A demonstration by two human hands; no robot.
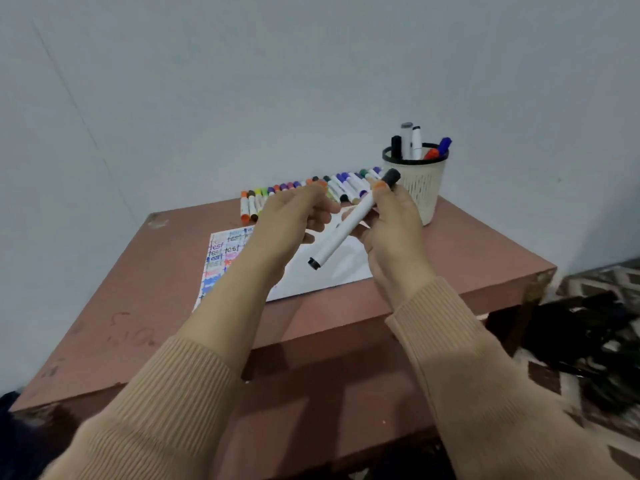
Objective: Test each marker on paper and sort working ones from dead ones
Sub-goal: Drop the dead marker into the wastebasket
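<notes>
A pale grey wall (311,81) fills the view beyond both hands. Under them stands a reddish-brown wooden tabletop (450,251), scuffed to the left of the left hand, its near-left corner lost in shadow. Ribbed beige knit sleeves (166,403) cover both forearms and are cut off by the bottom edge.

Beneath the hands lies a white sheet of paper (332,271). Its left part carries rows of the word "test" and coloured scribbles, and the arms hide much of its middle.

To the right of the right arm is a floor covering with a dark and light zigzag pattern (585,289). A blurred black heap lies on it that cannot be identified.

The left hand (294,220) hovers with its fingers loosely bent, grasping nothing. Whether its fingertips touch the marker cannot be told. The right hand (391,220) grips a white-barrelled marker with a dark grey cap (343,230) near its capped end. The marker slants between the two hands above the paper, with its cap up beyond the fingers and its black butt end pointing down and left.

Just behind the right hand stands a cream slotted plastic cup with a black rim (420,181), partly hidden by that hand. Several capped markers (412,140) stand in it, showing black, grey, red and blue tops.

Beyond both hands, a row of white markers with coloured caps (277,192) lies along the tabletop's far edge. The fingers cover its middle stretch.
</notes>
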